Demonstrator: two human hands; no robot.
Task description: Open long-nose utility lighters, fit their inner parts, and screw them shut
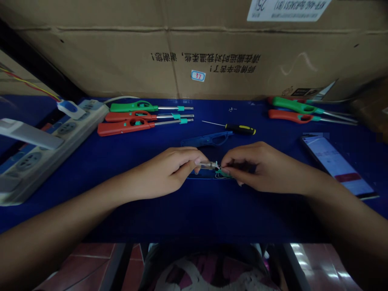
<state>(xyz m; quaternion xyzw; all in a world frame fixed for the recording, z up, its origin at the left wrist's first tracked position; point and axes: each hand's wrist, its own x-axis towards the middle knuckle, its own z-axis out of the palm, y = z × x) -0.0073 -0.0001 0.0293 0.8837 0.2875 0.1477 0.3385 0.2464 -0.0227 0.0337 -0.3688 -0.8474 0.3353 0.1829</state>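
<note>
My left hand (168,171) and my right hand (257,165) meet at the middle of the blue table (194,210). Between their pinched fingertips is a small clear tube-like part (209,165) with thin wires and a green piece (222,173). The left fingers pinch the clear part; the right fingers close on the green piece and wires. Beneath and behind the hands lies a blue lighter shell (209,140), partly hidden by them.
Three long-nosed lighters (130,117), green and red, lie at the back left. Two more lighters (303,111) sit at the back right. A yellow-black screwdriver (239,129), a lit phone (336,163), a power strip (45,145) and a cardboard box wall (212,52) surround the spot.
</note>
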